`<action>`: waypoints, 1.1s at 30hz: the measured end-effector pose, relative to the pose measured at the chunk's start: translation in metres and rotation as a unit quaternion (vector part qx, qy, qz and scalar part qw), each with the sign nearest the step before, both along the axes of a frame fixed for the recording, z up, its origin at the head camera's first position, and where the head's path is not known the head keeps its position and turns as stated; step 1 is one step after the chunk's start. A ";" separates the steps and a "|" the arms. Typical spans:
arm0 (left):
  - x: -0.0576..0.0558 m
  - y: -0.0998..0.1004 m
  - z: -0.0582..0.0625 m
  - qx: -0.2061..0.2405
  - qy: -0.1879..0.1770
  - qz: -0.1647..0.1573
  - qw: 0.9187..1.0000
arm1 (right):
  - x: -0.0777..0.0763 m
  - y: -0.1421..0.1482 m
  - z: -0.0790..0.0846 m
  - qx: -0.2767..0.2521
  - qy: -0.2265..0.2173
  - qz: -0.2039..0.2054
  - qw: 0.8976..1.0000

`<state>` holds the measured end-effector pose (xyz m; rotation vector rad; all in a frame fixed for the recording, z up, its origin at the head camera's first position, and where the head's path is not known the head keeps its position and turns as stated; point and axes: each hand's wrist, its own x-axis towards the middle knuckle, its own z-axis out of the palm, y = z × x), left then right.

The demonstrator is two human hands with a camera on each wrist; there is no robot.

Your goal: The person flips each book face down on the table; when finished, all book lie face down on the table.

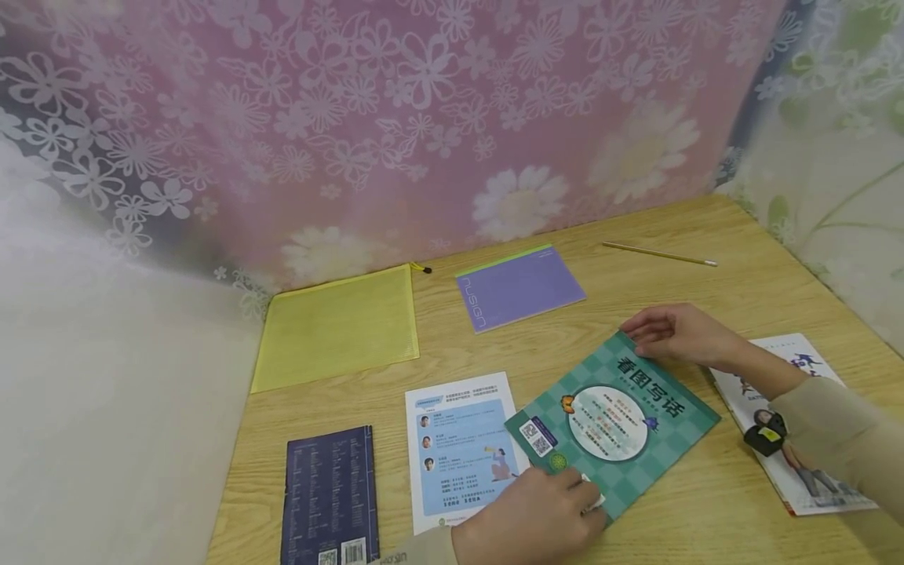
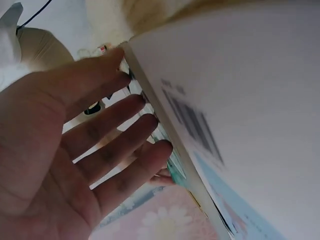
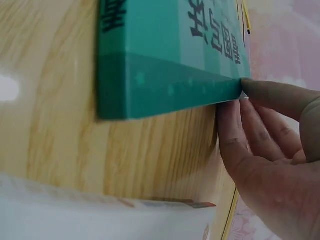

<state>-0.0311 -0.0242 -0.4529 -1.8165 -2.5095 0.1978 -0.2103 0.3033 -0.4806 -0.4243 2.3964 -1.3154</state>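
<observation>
A green-checked book with a white oval on its cover lies aslant before me. My right hand pinches its far corner; in the right wrist view, the thumb is at the corner, with other fingers beneath. My left hand is at the near corner, its fingers over the cover. In the left wrist view the fingers look nearly straight, their tips near a book edge; their exact contact is unclear. Beside this hand lies a white-and-blue book, its barcode visible from the left wrist.
A dark blue book lies at the near left. Further back are a yellow zip pouch, a purple notebook and a pencil. A white illustrated book lies under the right forearm. Floral curtains border the table.
</observation>
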 end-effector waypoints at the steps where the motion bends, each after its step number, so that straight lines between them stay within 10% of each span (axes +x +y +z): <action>1: -0.001 -0.001 0.000 -0.005 -0.012 0.011 1.000 | 0.000 -0.001 0.000 0.009 0.007 0.002 1.000; 11: -0.026 -0.026 0.000 0.029 -0.010 0.141 0.990 | 0.013 -0.001 0.007 0.086 0.070 0.059 0.992; 19: -0.044 -0.037 -0.008 0.058 -0.023 0.217 0.974 | 0.039 0.019 0.028 0.127 0.019 0.190 0.973; 33: -0.051 -0.034 -0.007 0.057 -0.038 0.220 0.973 | 0.059 0.010 0.027 0.253 0.010 0.180 0.950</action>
